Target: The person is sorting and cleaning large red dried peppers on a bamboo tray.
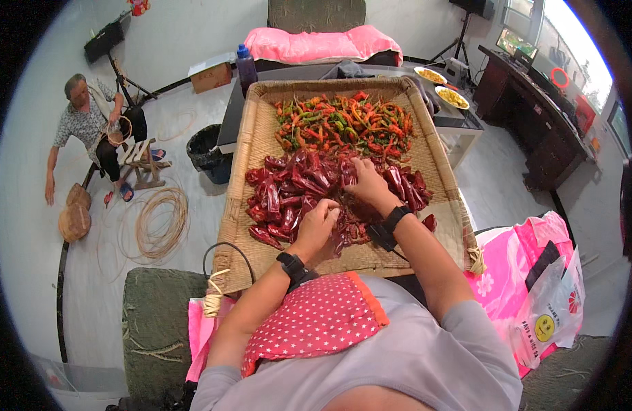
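Observation:
A shallow woven tray [254, 118] lies before me. Across its middle is a heap of glossy dark red dried chili peppers [282, 190]. My right hand [370, 182] reaches into this heap, its fingers and thumb around one large dark red pepper [348, 172]. Closer to me, my left hand [316, 226] is over the heap's near side with fingers curled; whether it pinches anything is hidden. Beyond them, smaller red, orange and green chili peppers [341, 123] form a separate pile at the far end.
A table [228, 126] supports the tray, with a blue-capped bottle [246, 69] and two plates of food [452, 97] near it. A black-lined bin [210, 154] stands left. Farther left, a seated person [90, 118] holds a small woven basket [118, 132] near coiled strips [162, 223].

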Demonstrator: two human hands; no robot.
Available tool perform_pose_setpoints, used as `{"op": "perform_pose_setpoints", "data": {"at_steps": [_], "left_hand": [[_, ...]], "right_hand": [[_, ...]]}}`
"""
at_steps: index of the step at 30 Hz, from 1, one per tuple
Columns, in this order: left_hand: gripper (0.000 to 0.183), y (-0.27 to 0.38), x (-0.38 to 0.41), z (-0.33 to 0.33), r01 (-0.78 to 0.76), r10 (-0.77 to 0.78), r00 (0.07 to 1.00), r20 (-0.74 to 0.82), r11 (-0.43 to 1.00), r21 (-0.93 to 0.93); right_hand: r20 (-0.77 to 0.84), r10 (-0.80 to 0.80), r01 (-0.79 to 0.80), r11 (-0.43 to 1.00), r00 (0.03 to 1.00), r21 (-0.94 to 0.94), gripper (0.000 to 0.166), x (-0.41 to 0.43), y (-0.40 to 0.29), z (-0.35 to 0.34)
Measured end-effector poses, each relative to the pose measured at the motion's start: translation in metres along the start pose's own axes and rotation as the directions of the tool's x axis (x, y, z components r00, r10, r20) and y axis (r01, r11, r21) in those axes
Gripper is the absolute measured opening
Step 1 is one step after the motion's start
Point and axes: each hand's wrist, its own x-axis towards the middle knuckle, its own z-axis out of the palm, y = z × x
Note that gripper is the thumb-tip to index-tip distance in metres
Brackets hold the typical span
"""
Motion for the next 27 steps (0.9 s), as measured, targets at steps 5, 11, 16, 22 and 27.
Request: {"op": "perform_pose_setpoints", "data": {"at_steps": [5,11,16,22,27], "left_hand": [[0.026,-0.004,0.001,0.001,0.024,-0.023,0.999,0.022,0.999,-0.042],[0.026,-0.004,0.000,-0.002,-0.002,0.002,1.000,-0.002,1.000,0.008],[0.025,-0.006,0.002,0.001,0.002,-0.002,1.000,0.006,1.000,-0.009],[0.025,0.000,0.000,0.002,0.001,-0.001,1.000,-0.011,1.000,0.001],[0.026,-0.002,0.000,0.000,0.012,-0.011,1.000,0.019,0.999,-0.038]], "right_hand": [[0.110,0.023,-0.019,0.999,0.994,-0.041,0.088,0.014,0.020,0.021],[0.185,0.097,-0.102,0.995,0.978,0.018,0.088,0.009,-0.011,0.000],[0.156,0.080,-0.071,0.995,0.985,-0.064,0.081,0.012,-0.012,0.010],[0.062,-0.035,0.032,0.998,0.997,0.052,0.059,0.021,0.016,0.030],[0.167,0.143,-0.203,0.876,0.976,0.438,0.042,0.016,0.013,0.019]]}}
